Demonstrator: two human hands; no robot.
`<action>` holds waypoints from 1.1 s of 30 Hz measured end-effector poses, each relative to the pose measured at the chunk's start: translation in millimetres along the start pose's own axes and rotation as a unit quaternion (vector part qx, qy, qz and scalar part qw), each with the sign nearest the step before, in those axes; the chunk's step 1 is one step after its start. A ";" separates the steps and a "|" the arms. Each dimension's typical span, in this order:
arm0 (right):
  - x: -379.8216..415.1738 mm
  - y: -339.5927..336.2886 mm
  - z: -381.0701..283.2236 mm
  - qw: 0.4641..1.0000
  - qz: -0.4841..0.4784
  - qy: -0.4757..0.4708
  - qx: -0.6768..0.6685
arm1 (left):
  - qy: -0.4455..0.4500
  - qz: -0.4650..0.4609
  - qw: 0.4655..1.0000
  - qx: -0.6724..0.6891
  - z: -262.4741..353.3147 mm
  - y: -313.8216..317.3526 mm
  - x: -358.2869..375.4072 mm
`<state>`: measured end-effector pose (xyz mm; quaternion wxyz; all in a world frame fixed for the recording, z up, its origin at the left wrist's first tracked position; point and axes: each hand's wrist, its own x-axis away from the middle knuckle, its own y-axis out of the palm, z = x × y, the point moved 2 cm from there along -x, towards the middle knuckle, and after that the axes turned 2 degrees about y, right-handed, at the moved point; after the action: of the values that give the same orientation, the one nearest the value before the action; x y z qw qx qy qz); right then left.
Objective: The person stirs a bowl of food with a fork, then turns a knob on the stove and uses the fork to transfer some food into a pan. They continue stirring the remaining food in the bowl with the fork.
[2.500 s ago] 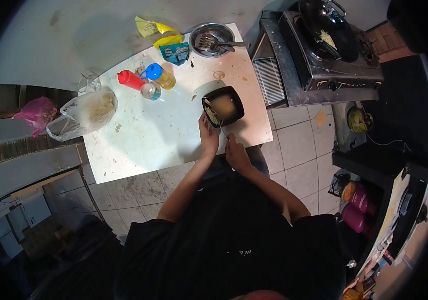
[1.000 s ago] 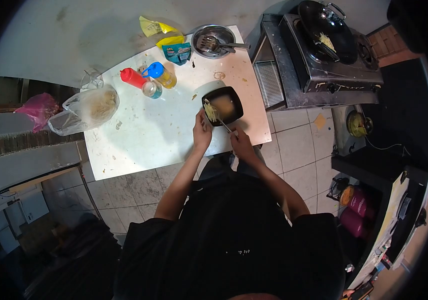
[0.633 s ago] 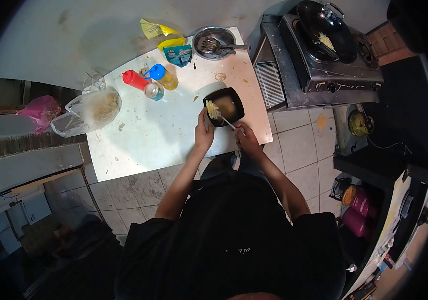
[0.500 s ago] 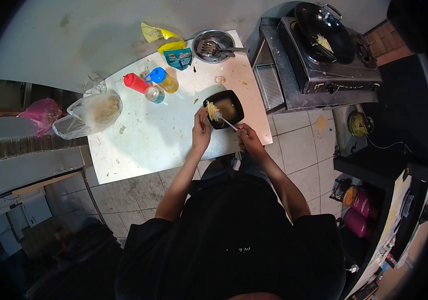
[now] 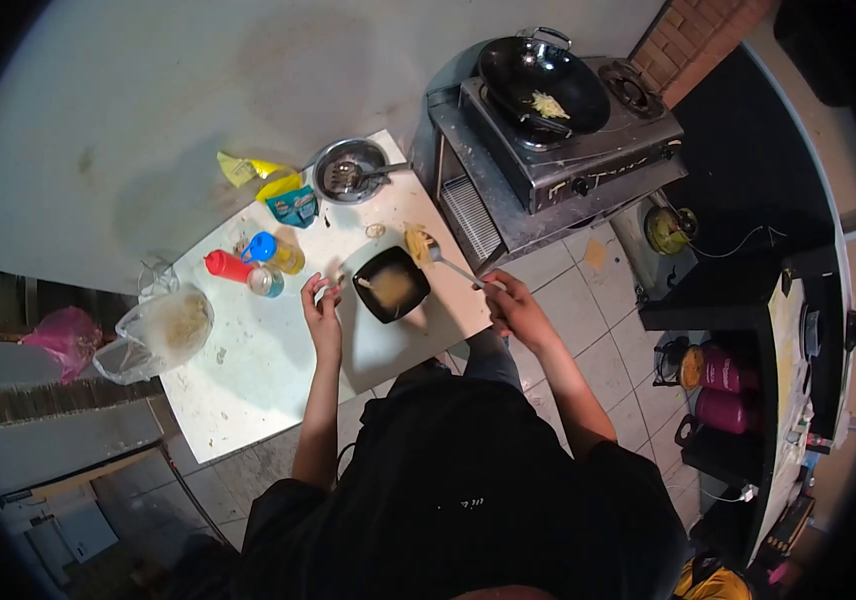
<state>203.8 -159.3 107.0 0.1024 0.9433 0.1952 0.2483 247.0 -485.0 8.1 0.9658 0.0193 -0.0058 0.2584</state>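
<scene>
In my right hand [image 5: 514, 305] is the handle of a metal spoon [image 5: 462, 272], stretched out to the left over the table's right side. Pale yellow strips of food [image 5: 416, 242] sit on its head, beyond the bowl's upper right corner. My left hand [image 5: 322, 312] is raised just left of the bowl, palm partly up, fingers bent and apart. I see nothing in it. Between the hands stands a black square bowl [image 5: 366, 302] with cloudy, brownish liquid inside. More pale strips [image 5: 548, 106] lie in the black wok [image 5: 508, 78] on the stove.
On the white table [image 5: 258, 400] stand a red squeeze bottle [image 5: 227, 265], a blue-capped bottle [image 5: 288, 257], a small jar [image 5: 266, 281], a plastic bag [image 5: 173, 325], packets [image 5: 293, 205] and a steel bowl [image 5: 326, 165] with utensils. The gas stove [image 5: 558, 185] is to the right.
My right hand has lifted the spoon with the strips out of the bowl and moved it right. My left hand has drawn away leftward from the bowl. The view has turned toward the stove.
</scene>
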 end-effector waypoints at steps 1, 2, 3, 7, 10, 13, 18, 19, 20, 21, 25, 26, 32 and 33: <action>4.6 -8.4 -10.6 1.000 0.028 -0.006 -0.005 | 0.006 -0.005 1.000 0.004 5.1 3.4 -4.4; 9.9 -17.9 -23.1 0.999 0.030 -0.009 -0.006 | 0.011 -0.009 1.000 0.008 9.5 8.1 -8.1; 14.8 -28.9 -38.2 0.999 0.025 -0.021 -0.021 | 0.012 0.003 1.000 0.020 19.7 17.4 -9.5; 34.1 -73.2 -104.4 0.996 0.064 -0.062 0.009 | 0.010 -0.034 0.999 0.011 33.1 46.1 -12.7; 42.5 -107.7 -160.9 0.989 0.093 -0.099 0.060 | -0.001 -0.039 0.999 0.026 34.7 68.4 -11.1; 31.3 -153.4 -209.7 0.982 0.109 -0.115 0.104 | -0.040 -0.023 0.999 -0.017 37.7 94.7 -8.0; -23.1 -227.8 -271.6 0.973 0.109 -0.124 0.162 | -0.055 0.015 0.998 -0.015 47.1 150.0 2.0; -38.6 -242.5 -279.4 0.966 0.115 -0.115 0.202 | -0.058 0.019 0.998 -0.017 50.0 161.1 5.3; -55.4 -257.9 -285.6 0.957 0.119 -0.105 0.242 | -0.062 0.024 0.998 -0.020 51.6 171.0 9.2; -74.9 -276.4 -289.7 0.949 0.108 -0.092 0.281 | -0.066 0.033 0.997 -0.023 51.9 180.2 13.0; -161.5 -334.1 -280.0 0.810 0.120 -0.269 0.508 | -0.085 0.066 0.994 -0.002 46.1 211.2 28.4; -170.7 -335.8 -282.1 0.811 0.112 -0.268 0.508 | -0.096 0.078 0.992 0.000 44.0 217.1 32.4; -193.0 -293.8 -276.0 0.549 0.150 -0.188 0.800 | -0.092 0.116 0.988 0.034 54.8 249.1 52.1; -194.4 -293.3 -273.1 0.500 0.137 -0.229 0.824 | -0.093 0.115 0.988 0.034 56.0 250.2 53.9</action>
<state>-183.7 50.3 172.4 -0.7151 0.6399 0.1497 -0.2381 168.7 -243.8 73.8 0.9237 0.0754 -0.0891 0.3649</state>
